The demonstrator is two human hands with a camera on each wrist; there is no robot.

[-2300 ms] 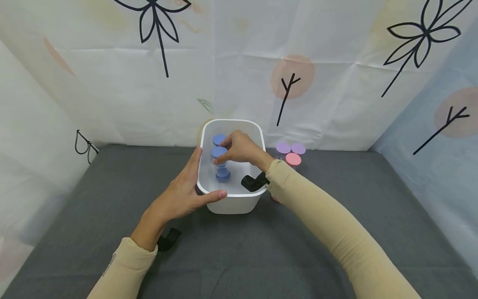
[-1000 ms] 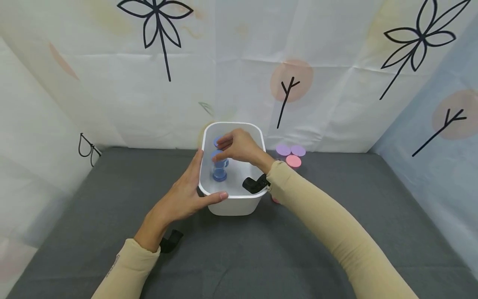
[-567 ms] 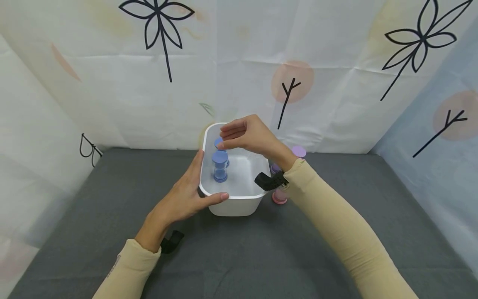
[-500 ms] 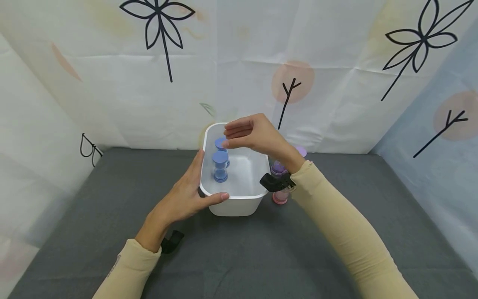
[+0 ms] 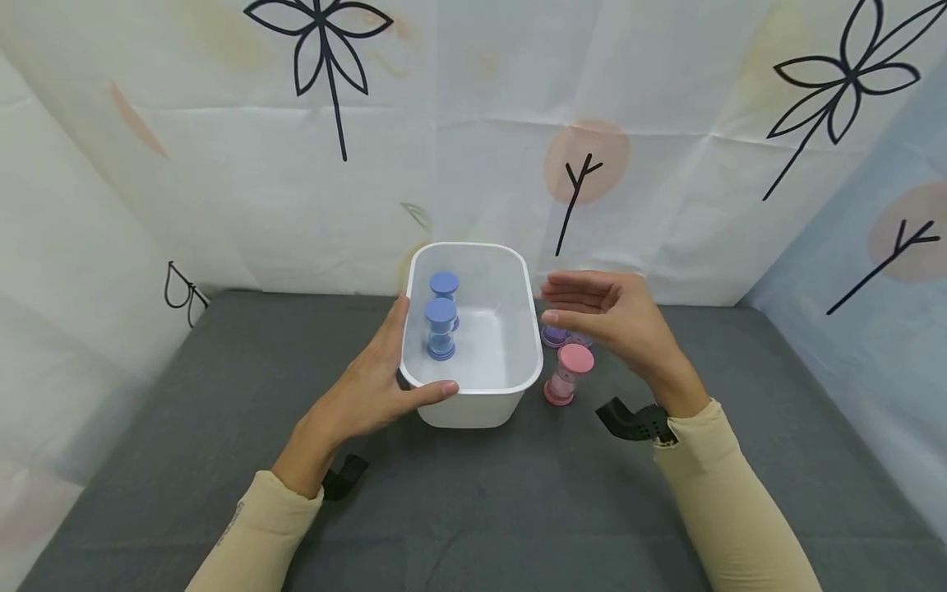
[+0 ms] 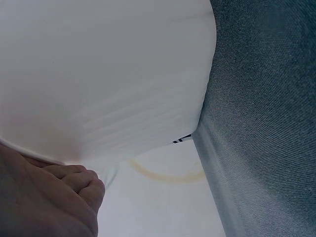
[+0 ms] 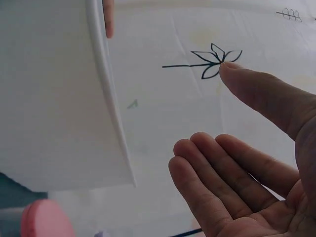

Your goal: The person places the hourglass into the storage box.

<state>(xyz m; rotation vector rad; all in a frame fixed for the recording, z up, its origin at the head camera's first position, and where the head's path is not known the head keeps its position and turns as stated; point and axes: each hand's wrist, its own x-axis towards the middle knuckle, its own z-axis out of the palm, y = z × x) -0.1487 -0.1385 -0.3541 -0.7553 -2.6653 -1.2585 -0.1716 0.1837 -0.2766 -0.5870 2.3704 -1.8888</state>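
Note:
My left hand [image 5: 370, 370] rests against a white plastic bin [image 5: 473, 409], fingers along its left wall and thumb over the front rim. In the left wrist view its fingers [image 6: 81, 182] touch the bin's outer wall. Inside the bin, along its left side, a blue sand timer [image 5: 440, 329] stands upright, with another blue sand timer [image 5: 445, 284] behind it. My right hand [image 5: 614, 316] hovers right of the bin with nothing in it, fingers extended and thumb apart. Below it stands a pink sand timer [image 5: 568, 374]; purple sand timers [image 5: 555, 335] are partly hidden behind the hand.
A dark grey cloth [image 5: 503, 510] covers the table. Pale patterned fabric [image 5: 473, 148] hangs behind and at both sides, close to the bin's far edge. Black straps [image 5: 636, 421] are on the wrists.
My right hand has let go of a blue sand timer in the bin, risen over the right wall and moved right above the pink and purple timers. The left hand stays on the bin.

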